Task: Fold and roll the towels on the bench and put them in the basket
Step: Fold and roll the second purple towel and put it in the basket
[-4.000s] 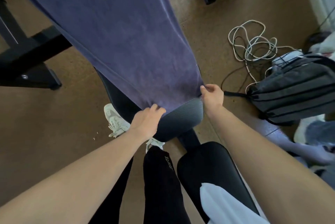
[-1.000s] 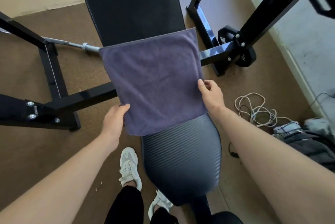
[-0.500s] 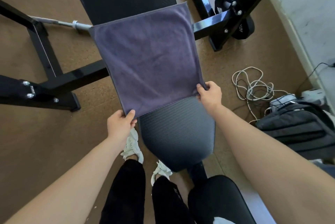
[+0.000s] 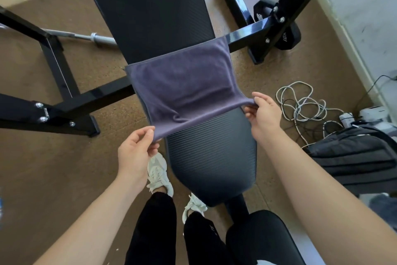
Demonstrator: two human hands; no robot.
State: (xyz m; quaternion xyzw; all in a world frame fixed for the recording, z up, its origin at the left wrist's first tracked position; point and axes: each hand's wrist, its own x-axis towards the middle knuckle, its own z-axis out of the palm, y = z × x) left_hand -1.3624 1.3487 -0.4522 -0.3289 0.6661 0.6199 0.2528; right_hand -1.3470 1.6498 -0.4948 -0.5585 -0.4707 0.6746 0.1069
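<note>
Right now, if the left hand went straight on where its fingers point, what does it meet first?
The purple towel, whose near corner the left hand pinches; behind it, likely the bench pad, though depth is unclear.

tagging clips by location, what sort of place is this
Probably a home gym: a padded weight bench, a barbell lying beside it, and a dumbbell by the black rack.

A coiled white cable (image 4: 301, 103) lies just beside a dark backpack (image 4: 352, 157).
</note>
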